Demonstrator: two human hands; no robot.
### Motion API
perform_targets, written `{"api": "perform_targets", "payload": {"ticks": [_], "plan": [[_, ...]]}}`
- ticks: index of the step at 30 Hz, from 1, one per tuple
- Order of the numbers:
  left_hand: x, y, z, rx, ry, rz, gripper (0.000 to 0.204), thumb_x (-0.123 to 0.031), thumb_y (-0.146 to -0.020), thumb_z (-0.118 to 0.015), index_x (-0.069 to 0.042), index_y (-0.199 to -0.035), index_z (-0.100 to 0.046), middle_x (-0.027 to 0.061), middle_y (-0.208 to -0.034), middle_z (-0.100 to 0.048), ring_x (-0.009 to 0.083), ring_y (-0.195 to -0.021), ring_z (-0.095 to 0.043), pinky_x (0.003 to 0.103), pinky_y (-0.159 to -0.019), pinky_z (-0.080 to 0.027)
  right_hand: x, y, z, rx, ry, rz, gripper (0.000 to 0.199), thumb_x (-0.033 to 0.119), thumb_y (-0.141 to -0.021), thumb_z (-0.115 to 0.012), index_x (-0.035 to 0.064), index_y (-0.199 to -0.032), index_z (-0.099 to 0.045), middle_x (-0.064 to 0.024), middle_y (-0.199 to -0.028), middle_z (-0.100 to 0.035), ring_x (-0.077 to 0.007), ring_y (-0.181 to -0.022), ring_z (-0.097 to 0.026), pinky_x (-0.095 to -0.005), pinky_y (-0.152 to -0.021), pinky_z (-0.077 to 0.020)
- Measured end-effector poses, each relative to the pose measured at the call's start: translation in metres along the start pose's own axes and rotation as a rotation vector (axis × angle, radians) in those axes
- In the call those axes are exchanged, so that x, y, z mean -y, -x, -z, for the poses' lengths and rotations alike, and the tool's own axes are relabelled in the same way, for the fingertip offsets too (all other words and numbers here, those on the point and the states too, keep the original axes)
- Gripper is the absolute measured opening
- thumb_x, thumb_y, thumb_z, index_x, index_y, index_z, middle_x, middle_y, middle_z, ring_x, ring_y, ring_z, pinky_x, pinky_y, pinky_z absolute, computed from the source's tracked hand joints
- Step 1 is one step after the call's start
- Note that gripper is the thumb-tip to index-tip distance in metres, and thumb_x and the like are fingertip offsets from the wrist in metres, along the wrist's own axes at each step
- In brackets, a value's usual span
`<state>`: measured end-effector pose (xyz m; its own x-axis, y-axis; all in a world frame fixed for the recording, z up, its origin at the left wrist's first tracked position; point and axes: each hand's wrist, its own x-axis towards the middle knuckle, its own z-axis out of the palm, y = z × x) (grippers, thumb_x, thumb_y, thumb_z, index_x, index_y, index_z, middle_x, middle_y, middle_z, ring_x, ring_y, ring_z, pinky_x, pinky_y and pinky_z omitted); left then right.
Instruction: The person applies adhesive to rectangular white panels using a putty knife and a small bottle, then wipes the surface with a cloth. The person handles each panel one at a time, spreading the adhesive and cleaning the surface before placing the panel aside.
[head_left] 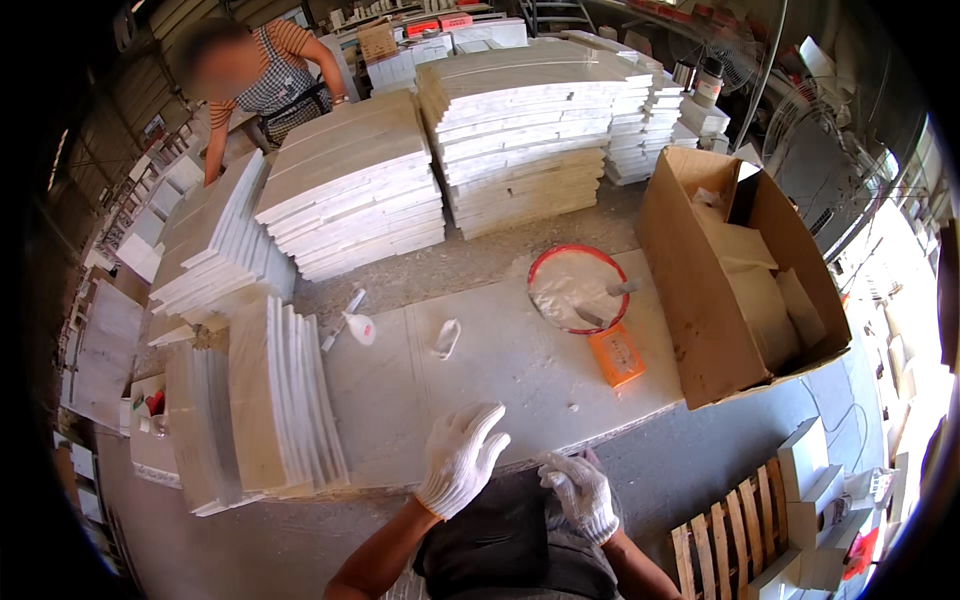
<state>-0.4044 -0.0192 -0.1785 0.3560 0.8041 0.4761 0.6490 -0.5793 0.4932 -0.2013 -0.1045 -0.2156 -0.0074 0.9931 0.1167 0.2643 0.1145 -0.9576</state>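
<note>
My left hand [462,460], in a white knit glove, is just above the near edge of the stone slab worktop [390,390]. Its fingers are stretched out and the thumb stands apart; nothing is in it. My right hand [582,497], gloved the same way, is close to my body beyond the slab's edge, fingers loosely bent and somewhat apart, with no held thing visible. Farther in on the slab are a small white crumpled piece [447,339], a white squeeze bottle [359,328], and a red-rimmed basin [533,300] of pale paste with tools in it. An orange box [616,356] touches the basin's near side.
A tall cardboard box [690,300] holding pale slabs stands at the right. Stacked stone slabs [350,190] line the back, and upright slabs [285,400] flank the left. Another person [275,75] leans over a stack at the far left. A wooden pallet [735,535] lies low at the right.
</note>
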Motion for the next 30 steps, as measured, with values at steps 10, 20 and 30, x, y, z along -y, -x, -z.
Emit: {"api": "perform_targets", "payload": {"ticks": [10,20,30], "plan": [[0.057,0.022,-0.013,-0.116,-0.093,0.28,0.042,-0.009,-0.084,-0.076,-0.004,-0.123,-0.061,0.0163,-0.116,-0.064,0.0341,-0.102,-0.062,0.042,-0.09,-0.052,-0.013,0.002,0.024,0.013,-0.133,-0.332,0.032,0.01,-0.099,-0.055,-0.0063,-0.125,-0.063,-0.0081,-0.082,-0.068,-0.0116,-0.069,-0.064,-0.0252,-0.067,-0.0537],[0.176,-0.025,0.009,-0.608,-0.248,0.68,0.06,-0.01,-0.078,-0.084,-0.005,-0.13,-0.053,0.014,-0.124,-0.054,0.0278,-0.113,-0.056,0.039,-0.095,-0.048,0.019,-0.053,0.014,0.269,-0.098,-0.451,0.033,0.01,-0.096,-0.056,-0.0011,-0.126,-0.066,-0.0107,-0.087,-0.073,-0.0104,-0.072,-0.069,-0.0243,-0.068,-0.0547],[0.212,-0.081,-0.001,-0.614,0.147,0.641,0.022,0.002,-0.08,-0.078,-0.002,-0.096,-0.064,0.0094,-0.097,-0.069,0.0178,-0.087,-0.065,0.03,-0.081,-0.052,0.038,-0.114,0.024,0.301,-0.039,-0.479,0.031,0.006,-0.091,-0.057,-0.0007,-0.12,-0.068,-0.0123,-0.08,-0.071,-0.0169,-0.071,-0.068,-0.0289,-0.069,-0.055]]}}
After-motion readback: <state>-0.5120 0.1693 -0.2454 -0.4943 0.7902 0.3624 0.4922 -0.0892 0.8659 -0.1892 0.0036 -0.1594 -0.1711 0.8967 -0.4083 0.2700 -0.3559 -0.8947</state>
